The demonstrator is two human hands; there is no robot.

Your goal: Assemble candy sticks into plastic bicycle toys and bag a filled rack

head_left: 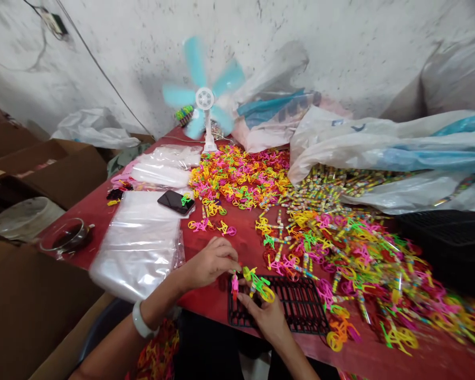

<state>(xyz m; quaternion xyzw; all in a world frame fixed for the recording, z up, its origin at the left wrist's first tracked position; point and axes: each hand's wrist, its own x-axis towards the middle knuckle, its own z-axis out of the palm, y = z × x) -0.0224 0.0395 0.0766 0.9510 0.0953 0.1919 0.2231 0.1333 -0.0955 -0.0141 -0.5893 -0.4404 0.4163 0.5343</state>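
Note:
Over a black plastic grid tray [301,301], my right hand [267,314] holds a small green and yellow plastic toy bicycle [259,285] between thumb and fingers. A pink and red toy piece [235,285] stands upright at its thumb tip. My left hand [217,261], with a white band on the wrist, has its fingertips pinched together just above that pink piece. Whatever is between those fingertips is too small to make out. Right of the tray spreads a heap of toy bicycles [360,245] in pink, green, yellow and orange, mixed with candy-filled tubes [328,192].
A second heap of toy parts [241,177] lies by the spinning fan [205,98]. Clear plastic bags [138,243], a phone [176,201] and a glass cup [67,237] are on the red table at left. A black crate [451,232] is at right; cardboard boxes [59,174] stand left.

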